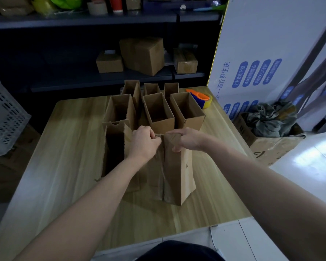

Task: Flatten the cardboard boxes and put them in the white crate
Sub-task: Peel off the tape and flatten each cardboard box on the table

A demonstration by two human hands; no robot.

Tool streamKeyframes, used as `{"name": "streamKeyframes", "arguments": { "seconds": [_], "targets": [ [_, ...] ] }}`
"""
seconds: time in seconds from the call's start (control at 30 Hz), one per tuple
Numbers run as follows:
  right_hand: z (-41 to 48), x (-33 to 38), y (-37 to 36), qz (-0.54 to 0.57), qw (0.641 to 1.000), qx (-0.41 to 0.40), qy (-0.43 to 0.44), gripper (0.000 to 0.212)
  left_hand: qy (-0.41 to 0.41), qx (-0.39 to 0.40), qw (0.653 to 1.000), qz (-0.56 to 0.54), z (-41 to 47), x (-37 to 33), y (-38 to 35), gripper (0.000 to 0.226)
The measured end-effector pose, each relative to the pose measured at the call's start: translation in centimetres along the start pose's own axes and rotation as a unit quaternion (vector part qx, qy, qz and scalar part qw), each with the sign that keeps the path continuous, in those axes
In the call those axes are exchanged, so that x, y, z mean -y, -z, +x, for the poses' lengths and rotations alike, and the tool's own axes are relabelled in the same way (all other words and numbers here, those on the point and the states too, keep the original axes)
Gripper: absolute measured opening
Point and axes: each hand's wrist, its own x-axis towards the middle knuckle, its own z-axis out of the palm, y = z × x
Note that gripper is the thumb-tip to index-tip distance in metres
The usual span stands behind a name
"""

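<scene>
A tall brown cardboard box (pixel 174 172) stands upright near the middle of the wooden table (pixel 68 166). My left hand (pixel 144 141) grips its top edge on the left, fingers curled over the flap. My right hand (pixel 186 139) grips the top on the right, thumb on the front face. Left of it stands another open box (pixel 114 147) with a dark inside. Behind them several open boxes (pixel 158 112) stand in rows. The white crate (pixel 2 117), perforated, sits off the table at the far left.
An orange and blue tape dispenser (pixel 200 98) lies at the table's back right. A large white printed board (pixel 271 59) leans on the right, with a carton of cloth (pixel 271 136) below it. Dark shelves (pixel 102 80) behind hold closed boxes.
</scene>
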Motion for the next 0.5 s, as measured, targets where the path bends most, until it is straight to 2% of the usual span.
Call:
{"name": "streamKeyframes", "arguments": {
  "seconds": [0.17,0.33,0.4,0.5],
  "targets": [
    [0.1,-0.1,0.2,-0.003,1.0,-0.012,0.007,0.062,-0.018,-0.031,0.999,-0.003,-0.1,0.8,-0.1,0.028],
    [0.2,-0.8,0.4,0.005,1.0,-0.028,0.005,0.059,0.055,-0.05,0.988,-0.135,0.2,1.0,-0.4,0.022],
    [0.1,-1.2,0.4,0.01,0.999,-0.031,0.001,0.059,0.074,-0.005,0.981,-0.18,0.5,0.8,-0.1,0.008],
    [0.0,-1.4,0.6,0.019,0.999,-0.027,0.0,0.059,0.012,0.073,0.991,-0.116,0.7,0.1,0.6,0.038]
  ]
}}
